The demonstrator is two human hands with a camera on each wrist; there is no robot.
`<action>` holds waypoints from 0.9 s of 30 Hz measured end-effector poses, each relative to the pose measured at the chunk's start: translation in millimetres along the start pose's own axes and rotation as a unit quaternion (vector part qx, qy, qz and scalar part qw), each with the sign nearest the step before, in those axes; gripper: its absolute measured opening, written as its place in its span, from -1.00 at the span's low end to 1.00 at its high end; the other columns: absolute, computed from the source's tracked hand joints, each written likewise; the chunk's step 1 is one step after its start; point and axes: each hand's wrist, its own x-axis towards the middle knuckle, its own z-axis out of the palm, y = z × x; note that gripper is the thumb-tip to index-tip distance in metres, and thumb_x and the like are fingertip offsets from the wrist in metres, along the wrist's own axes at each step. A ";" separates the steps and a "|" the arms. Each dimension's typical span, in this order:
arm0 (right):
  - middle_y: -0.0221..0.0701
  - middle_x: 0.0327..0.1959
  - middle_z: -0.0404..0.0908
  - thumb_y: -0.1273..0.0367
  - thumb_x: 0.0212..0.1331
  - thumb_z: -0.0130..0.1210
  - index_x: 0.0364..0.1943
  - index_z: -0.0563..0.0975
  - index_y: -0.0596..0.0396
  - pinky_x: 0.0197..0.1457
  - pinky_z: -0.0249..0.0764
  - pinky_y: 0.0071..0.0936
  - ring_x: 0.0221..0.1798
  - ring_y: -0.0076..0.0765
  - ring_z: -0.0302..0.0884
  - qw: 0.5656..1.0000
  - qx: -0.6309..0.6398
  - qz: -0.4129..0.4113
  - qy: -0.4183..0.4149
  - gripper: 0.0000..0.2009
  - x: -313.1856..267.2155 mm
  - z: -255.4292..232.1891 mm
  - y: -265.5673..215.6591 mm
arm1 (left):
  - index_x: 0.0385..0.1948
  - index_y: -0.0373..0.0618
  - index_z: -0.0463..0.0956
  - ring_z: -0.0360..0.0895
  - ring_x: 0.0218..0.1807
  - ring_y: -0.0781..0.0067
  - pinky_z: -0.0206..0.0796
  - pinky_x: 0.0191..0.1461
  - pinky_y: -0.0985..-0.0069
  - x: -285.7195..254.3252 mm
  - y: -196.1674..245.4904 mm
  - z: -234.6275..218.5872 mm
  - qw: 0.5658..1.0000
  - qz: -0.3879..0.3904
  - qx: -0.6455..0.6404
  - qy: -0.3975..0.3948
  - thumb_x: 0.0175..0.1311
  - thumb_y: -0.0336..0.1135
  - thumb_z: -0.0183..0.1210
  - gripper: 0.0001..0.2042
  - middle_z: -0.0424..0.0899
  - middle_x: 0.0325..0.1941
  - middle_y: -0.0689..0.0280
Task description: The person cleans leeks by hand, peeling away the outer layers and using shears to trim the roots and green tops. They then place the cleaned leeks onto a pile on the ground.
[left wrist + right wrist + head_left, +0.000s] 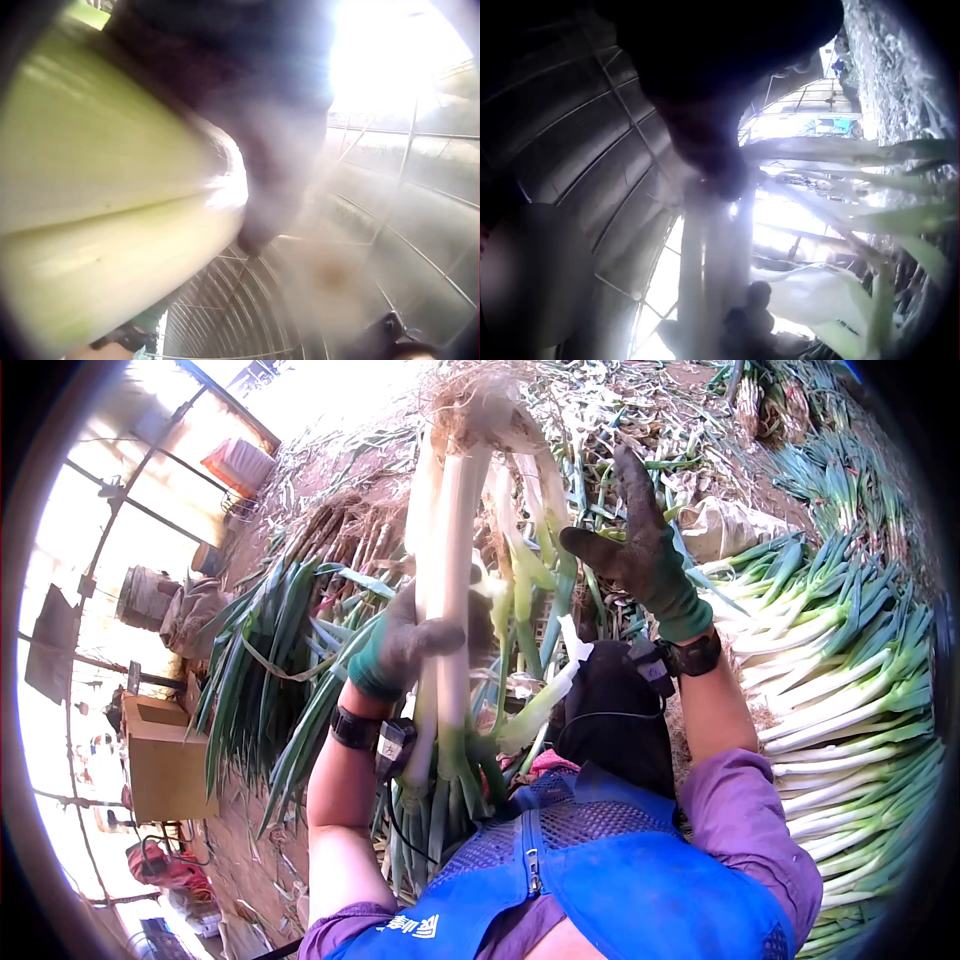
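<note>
White-stalked long green leeks point(452, 560), a bunch of about four, stand upright, roots up, leaves down; gloved left hand point(400, 645) grips mid-stalk, gloved right hand point(640, 555) spread open beside. Left wrist: two pale stalks point(112, 217) against glove. Right wrist: stalks point(712, 277) vertical, glove blurred.

The person sat low amid the crop, holding a bunch of leeks point(450, 560) upright before them, roots uppermost. The left hand point(400, 645) gripped the stalks midway; the right hand point(640, 555) was raised just right of the bunch, fingers spread, apart from the stalks. To the right lay a stacked pile of trimmed leeks point(850, 680), stalks pointing inward. To the left rested a tied bundle point(260, 660), and beyond it, further left, a cardboard box point(165, 760). Behind the bunch, loose trimmings point(620, 410) covered the ground.
</note>
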 end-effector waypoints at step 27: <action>-0.19 0.07 0.65 0.22 0.28 0.16 0.16 0.54 0.11 0.13 0.57 -0.22 0.06 -0.19 0.64 0.958 -0.067 0.254 -0.117 -0.58 132.6 83.3 172.5 | 0.24 -0.28 0.39 0.62 -0.13 0.46 0.52 -0.03 0.43 -16.0 13.0 6.7 0.985 0.039 0.163 0.036 -0.11 -0.28 0.53 -0.22 0.67 -0.07 0.25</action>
